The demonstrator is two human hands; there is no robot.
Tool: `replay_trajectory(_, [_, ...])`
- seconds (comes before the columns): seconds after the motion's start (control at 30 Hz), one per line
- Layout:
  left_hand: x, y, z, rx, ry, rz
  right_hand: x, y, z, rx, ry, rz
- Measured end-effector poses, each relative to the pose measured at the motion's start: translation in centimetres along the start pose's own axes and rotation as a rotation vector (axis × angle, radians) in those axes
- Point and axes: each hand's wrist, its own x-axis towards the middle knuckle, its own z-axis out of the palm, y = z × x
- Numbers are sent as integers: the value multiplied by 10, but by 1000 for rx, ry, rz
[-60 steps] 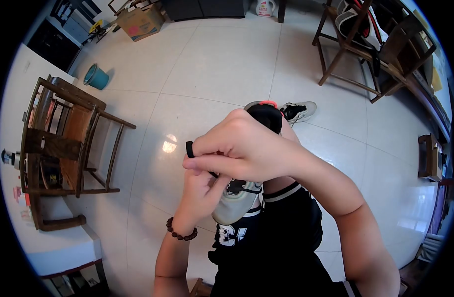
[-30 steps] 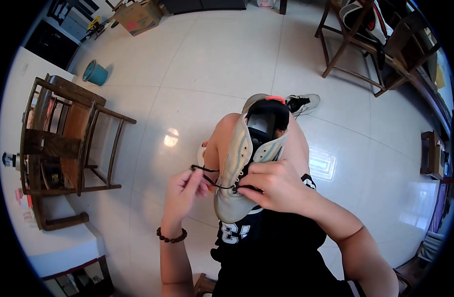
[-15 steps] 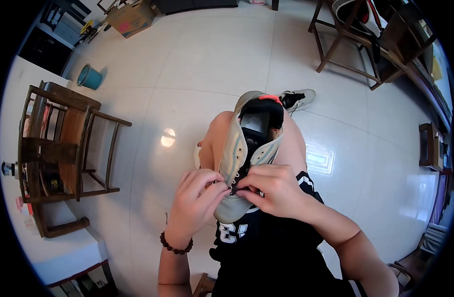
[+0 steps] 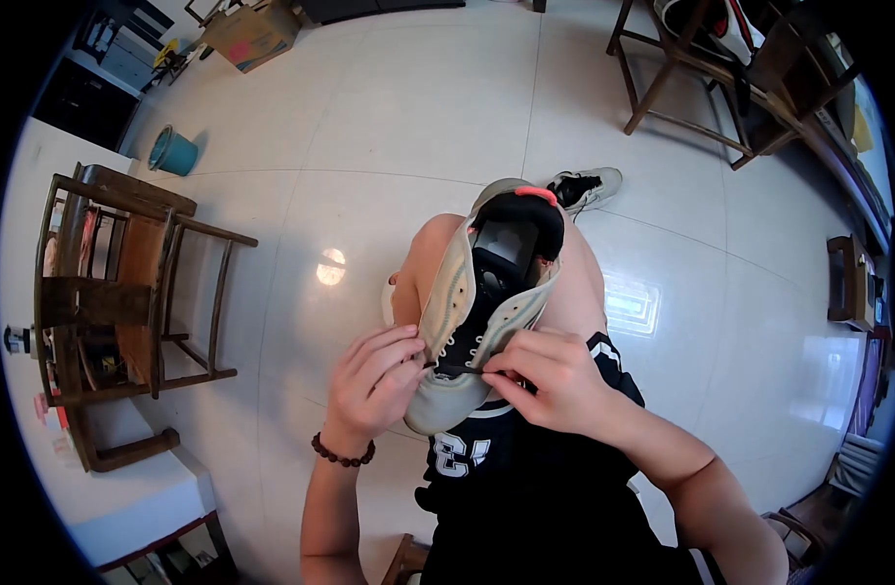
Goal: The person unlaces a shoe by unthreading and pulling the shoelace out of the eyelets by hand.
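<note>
A pale beige and grey sneaker (image 4: 442, 408) lies across my lap, toe toward me, its collar wide and its black tongue in view. A short stretch of dark shoelace (image 4: 457, 370) runs across the lowest eyelets, just above the toe cap. At the left side of the shoe, my left hand (image 4: 372, 385) has its fingers closed on one end of the lace. Opposite it, my right hand (image 4: 550, 378) pinches the lace's other end. The upper loops stand without lace. A similar shoe (image 4: 586, 187) with black laces is on the floor beyond my knee.
A wooden chair (image 4: 140, 283) stands at the left, and another wooden chair (image 4: 681, 88) with items on it at the upper right. A teal bucket (image 4: 174, 153) and a cardboard box (image 4: 252, 37) are on the tiled floor (image 4: 398, 117). A small wooden cabinet (image 4: 850, 283) is at the far right.
My hands have moved apart, left hand to the left and right hand slightly right, with the lace now stretched between them. The shoe's toe has shifted a little left.
</note>
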Motion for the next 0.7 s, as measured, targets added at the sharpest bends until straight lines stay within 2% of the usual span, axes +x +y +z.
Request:
replay_trajectory(0.1, [0,8,3,-30,-58,-58,-9,-1,3,-76,51,-61])
replay_trajectory(0.17, [-3,18,9,-94,-3,-229,-15,-4,10,-137,69,-50])
replay_trajectory(0.2, [-1,23,15,-97,-3,-227,-15,-4,14,-196,84,-49])
replay_trajectory(0.27, [-1,32,27,-137,7,-528,-12,-1,19,-203,140,-76])
replay_trajectory(0.3, [-3,33,29,-130,11,-523,-10,0,21,-193,147,-81])
replay_trajectory(0.37, [-10,36,33,-280,52,-669,-6,2,17,-184,154,-88])
replay_trajectory(0.5, [-14,47,63,-379,191,-722,13,10,-6,-52,175,-82])
replay_trajectory(0.57, [-5,53,82,-490,373,-717,24,12,-20,-1,172,-62])
replay_trajectory(0.67, [16,53,98,-543,453,-775,45,14,-48,-29,84,-36])
replay_trajectory(0.7, [19,50,98,-514,416,-764,50,14,-53,38,121,-12])
